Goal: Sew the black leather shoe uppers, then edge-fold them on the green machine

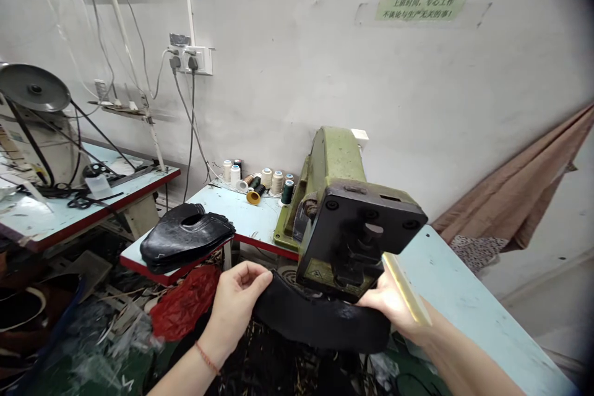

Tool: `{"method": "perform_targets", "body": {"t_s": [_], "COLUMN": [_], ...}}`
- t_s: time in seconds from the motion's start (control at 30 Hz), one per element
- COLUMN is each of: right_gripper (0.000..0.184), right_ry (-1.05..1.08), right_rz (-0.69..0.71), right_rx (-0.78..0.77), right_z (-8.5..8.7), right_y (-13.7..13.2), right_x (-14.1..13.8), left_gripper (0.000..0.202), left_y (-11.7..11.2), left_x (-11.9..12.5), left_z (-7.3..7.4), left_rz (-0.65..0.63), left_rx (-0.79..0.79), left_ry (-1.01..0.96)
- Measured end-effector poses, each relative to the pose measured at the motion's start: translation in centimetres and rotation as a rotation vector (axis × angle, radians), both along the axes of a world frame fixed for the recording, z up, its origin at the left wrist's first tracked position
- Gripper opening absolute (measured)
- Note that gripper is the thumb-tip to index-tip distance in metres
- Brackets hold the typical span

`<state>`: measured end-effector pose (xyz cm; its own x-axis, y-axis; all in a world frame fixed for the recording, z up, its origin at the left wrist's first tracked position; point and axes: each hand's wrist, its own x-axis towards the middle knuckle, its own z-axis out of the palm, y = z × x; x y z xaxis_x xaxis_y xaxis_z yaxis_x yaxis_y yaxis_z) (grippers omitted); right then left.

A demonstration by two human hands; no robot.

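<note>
A curved piece of black leather (325, 322) hangs in front of a green machine (341, 161) with a black head (362, 229). My left hand (239, 300) pinches its left end between thumb and fingers. At the right end, my right hand (394, 300) grips the piece, thumb on its upper edge, with the fingers partly hidden by the machine head. The upper edge of the leather runs under the head, and the contact point there is hidden. A stack of black leather pieces (185, 238) lies on the table corner left of my left hand.
Thread spools (277, 182) stand at the back of the pale blue table (464, 284). A red plastic bag (185, 303) and scraps lie below the stack. At the left is another machine with a belt wheel (34, 88). Brown cloth (515, 192) hangs on the right wall.
</note>
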<state>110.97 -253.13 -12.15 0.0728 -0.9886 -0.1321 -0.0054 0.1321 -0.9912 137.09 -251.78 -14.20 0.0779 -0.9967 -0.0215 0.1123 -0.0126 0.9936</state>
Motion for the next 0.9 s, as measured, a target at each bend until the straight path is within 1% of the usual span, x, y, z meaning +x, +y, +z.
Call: {"method": "perform_targets", "body": {"t_s": [0.03,0.07,0.1,0.17,0.23,0.27,0.3,0.33,0.4,0.43,0.5,0.57,0.63,0.73,0.83,0.9], "right_gripper": [0.017,0.019,0.024,0.032,0.036,0.037,0.037,0.037,0.037,0.037,0.038,0.04,0.041,0.05,0.066,0.069], "right_ry": [0.005,-0.012,-0.048,-0.124,-0.192,-0.221,-0.255,-0.288,-0.332,-0.346,-0.347,-0.324,-0.337,-0.455,-0.501,-0.456], "right_rz": [0.057,0.079,0.062,0.004,-0.072,-0.117,-0.16,-0.201,-0.27,-0.306,-0.383,-0.422,-0.396,-0.304,-0.253,-0.235], "right_rx": [0.045,0.068,0.07,0.08,0.098,0.109,0.121,0.131,0.165,0.177,0.181,0.167,0.152,0.126,0.004,-0.085], "right_z": [-0.3,-0.5,-0.7,-1.2,-1.8,-2.2,-2.6,-3.2,-4.6,-5.3,-6.6,-7.2,-6.9,-4.9,-2.9,-2.3], "right_y": [0.4,0.8,1.3,2.4,3.4,3.8,4.2,4.5,4.8,5.0,5.2,5.5,5.6,5.0,3.4,2.2], "right_x": [0.7,1.3,2.0,3.4,4.5,5.1,5.5,5.9,6.6,6.9,7.4,7.8,7.8,7.1,5.7,4.7], "left_gripper": [0.03,0.03,0.03,0.035,0.047,0.051,0.053,0.054,0.052,0.05,0.043,0.038,0.036,0.035,0.032,0.031], "left_y": [-0.4,-0.7,-1.0,-1.2,-0.7,-0.1,0.6,1.3,2.6,3.1,3.6,3.5,3.3,3.1,3.1,2.9], "left_x": [0.3,0.5,0.6,0.5,-0.4,-1.1,-1.9,-2.9,-4.8,-5.6,-6.6,-6.9,-6.6,-5.6,-4.6,-3.8], "left_z": [0.2,0.3,0.3,0.0,-0.9,-1.5,-2.1,-2.7,-3.7,-4.1,-4.2,-4.0,-3.5,-2.8,-2.3,-1.8], "left_rz": [0.002,0.011,0.03,0.1,0.175,0.18,0.154,0.098,-0.043,-0.088,-0.091,-0.06,-0.065,-0.077,-0.033,-0.016], "left_rx": [-0.004,-0.008,-0.012,-0.007,0.003,0.002,0.003,0.011,0.058,0.093,0.15,0.16,0.156,0.17,0.193,0.196], "left_ry": [0.002,0.007,0.027,0.14,0.307,0.387,0.45,0.486,0.497,0.486,0.456,0.448,0.442,0.38,0.274,0.229]}}
